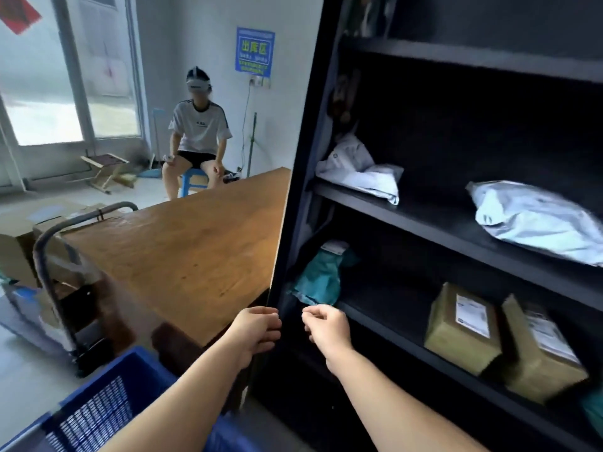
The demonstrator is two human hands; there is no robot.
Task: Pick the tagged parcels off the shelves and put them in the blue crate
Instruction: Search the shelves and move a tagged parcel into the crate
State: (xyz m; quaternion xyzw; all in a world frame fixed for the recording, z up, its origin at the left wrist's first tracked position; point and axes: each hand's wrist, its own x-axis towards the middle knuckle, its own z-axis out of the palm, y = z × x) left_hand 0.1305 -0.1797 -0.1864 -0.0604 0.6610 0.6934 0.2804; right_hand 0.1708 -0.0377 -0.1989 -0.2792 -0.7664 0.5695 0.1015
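Note:
A black shelf unit (434,223) fills the right side. On its middle shelf lie a white plastic parcel (359,171) and a larger silver-white bag parcel (535,223). One shelf lower, a teal bag parcel (321,278) with a white label leans at the left end, and two labelled cardboard boxes (463,324) (541,350) stand to the right. The blue crate (94,409) sits at the bottom left. My left hand (257,331) hovers by the shelf's left upright with fingers curled, holding nothing. Just below the teal parcel, my right hand (326,331) is also curled and holds nothing.
A long wooden table (182,249) runs along the left of the shelf. A trolley with a grey handle (49,256) and cardboard boxes (19,236) stands to the left. At the back, a person (195,138) sits on a blue stool.

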